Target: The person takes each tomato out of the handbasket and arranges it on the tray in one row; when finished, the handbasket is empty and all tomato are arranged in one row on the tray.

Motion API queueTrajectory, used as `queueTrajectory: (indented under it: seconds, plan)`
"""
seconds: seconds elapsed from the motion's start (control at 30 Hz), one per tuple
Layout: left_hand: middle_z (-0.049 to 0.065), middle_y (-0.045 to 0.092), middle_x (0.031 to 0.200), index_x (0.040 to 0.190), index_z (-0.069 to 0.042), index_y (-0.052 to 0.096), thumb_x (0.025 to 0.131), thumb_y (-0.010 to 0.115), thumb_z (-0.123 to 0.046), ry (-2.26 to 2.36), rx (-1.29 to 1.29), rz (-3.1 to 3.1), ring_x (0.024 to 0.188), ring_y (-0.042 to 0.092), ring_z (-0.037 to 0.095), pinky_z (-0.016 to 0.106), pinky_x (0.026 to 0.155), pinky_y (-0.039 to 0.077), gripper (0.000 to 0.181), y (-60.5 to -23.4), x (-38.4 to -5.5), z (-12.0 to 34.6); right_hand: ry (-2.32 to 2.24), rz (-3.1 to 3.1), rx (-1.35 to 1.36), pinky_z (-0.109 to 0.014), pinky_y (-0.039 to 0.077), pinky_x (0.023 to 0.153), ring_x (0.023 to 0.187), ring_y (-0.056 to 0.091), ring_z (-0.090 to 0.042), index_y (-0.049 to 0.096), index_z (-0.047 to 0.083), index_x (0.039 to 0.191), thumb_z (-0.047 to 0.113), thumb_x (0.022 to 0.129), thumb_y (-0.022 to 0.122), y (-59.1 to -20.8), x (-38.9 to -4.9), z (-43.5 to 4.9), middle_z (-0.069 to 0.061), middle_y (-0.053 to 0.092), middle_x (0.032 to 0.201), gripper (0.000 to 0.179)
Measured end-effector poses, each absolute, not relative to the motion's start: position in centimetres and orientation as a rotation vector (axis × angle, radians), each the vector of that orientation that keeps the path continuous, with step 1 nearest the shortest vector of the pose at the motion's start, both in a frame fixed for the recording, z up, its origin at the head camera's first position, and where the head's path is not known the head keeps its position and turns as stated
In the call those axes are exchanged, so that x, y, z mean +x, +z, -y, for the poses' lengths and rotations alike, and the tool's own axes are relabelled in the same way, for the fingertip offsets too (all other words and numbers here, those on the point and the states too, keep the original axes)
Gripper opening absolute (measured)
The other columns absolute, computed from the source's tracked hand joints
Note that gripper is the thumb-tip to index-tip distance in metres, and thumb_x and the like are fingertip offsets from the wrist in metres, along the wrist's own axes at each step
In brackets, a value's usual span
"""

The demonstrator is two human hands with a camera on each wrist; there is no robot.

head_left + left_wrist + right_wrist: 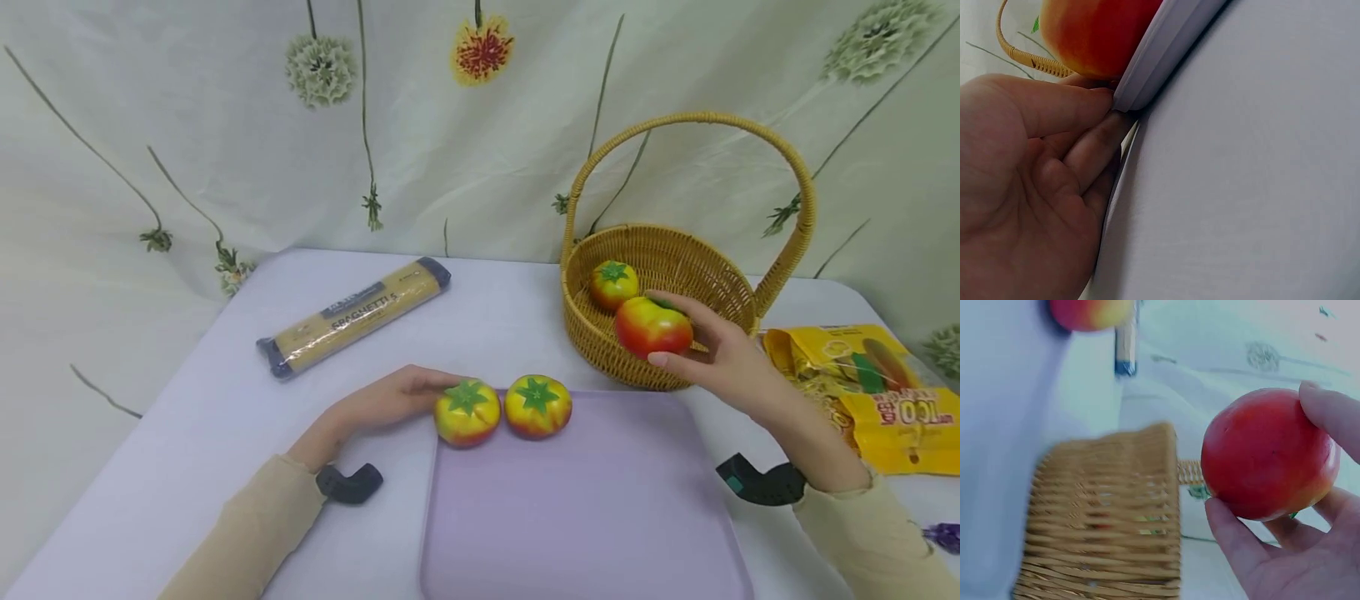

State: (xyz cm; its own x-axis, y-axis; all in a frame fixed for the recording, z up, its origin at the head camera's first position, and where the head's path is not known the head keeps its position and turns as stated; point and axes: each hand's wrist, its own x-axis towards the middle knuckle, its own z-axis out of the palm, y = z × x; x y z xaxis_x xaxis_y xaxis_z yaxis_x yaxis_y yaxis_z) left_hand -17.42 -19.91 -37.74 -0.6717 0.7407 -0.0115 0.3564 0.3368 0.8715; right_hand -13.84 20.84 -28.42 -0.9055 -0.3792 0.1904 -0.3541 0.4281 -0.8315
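A red and yellow artificial tomato (pixel 652 327) is held by my right hand (pixel 731 367), above the front part of the wicker basket (pixel 611 346). Thumb and fingers wrap its sides in the right wrist view. Another tomato (pixel 614 286) lies inside the basket. My left hand (pixel 386 402) is at the far left corner of the pale purple tray (pixel 585 508). In the left wrist view its thumb lies on the tray's rim (pixel 1141 72) and the fingers reach under it, pinching the edge. Two tomatoes, a left one (pixel 467 413) and a right one (pixel 537 407), sit on the tray's far end.
A pack of spaghetti (pixel 360 317) lies at the back left of the white table. Yellow snack bags (pixel 892 400) lie right of the basket, beyond my right forearm. The basket's tall handle (pixel 802 192) arches over it. A flowered cloth (pixel 420 125) hangs behind.
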Motion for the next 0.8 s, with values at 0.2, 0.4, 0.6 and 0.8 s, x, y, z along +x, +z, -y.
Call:
queueTrajectory:
  seconds: [0.2,0.4,0.6,0.8]
  plan:
    - [0.000,0.054,0.131,0.133,-0.007,0.053,0.095,0.048,-0.003,1.274,0.957,-2.205,0.124,0.044,0.016,0.032,0.104,0.032,0.038,-37.6,-17.3,19.9,-1.446,-2.670,-0.894,-0.016,0.043,0.088,0.121,0.041,-0.023,0.039,0.012,0.142,0.003,0.082,0.071,-30.6,-11.8,-20.1,-0.007,0.038,0.139,0.068]
    - [0.000,0.054,0.131,0.132,-0.007,0.053,0.095,0.048,-0.004,1.263,0.951,-2.226,0.124,0.044,0.017,0.035,0.105,0.031,0.038,-37.5,-17.3,19.9,-1.275,-2.790,-1.151,-0.016,0.028,0.101,0.130,0.032,-0.014,0.045,0.014,0.139,0.004,0.074,0.078,-32.8,-11.1,-19.3,-0.003,0.038,0.143,0.074]
    - [0.000,0.054,0.131,0.132,-0.008,0.054,0.095,0.049,-0.005,1.261,0.943,-2.227,0.124,0.044,0.016,0.035,0.105,0.031,0.038,-37.7,-17.3,20.0,-1.268,-2.741,-1.153,-0.016,0.028,0.101,0.128,0.036,-0.020,0.046,0.013,0.138,0.011,0.077,0.078,-34.4,-11.3,-19.0,-0.006,0.040,0.141,0.069]
    - [-0.001,0.054,0.131,0.133,-0.009,0.054,0.095,0.048,-0.005,1.273,0.948,-2.210,0.124,0.044,0.016,0.035,0.104,0.032,0.038,-37.7,-17.3,19.9,-1.239,-2.691,-1.057,-0.034,0.034,0.102,0.128,0.035,-0.024,0.044,0.016,0.139,0.020,0.081,0.075,-35.5,-11.6,-19.0,-0.005,0.039,0.142,0.066]
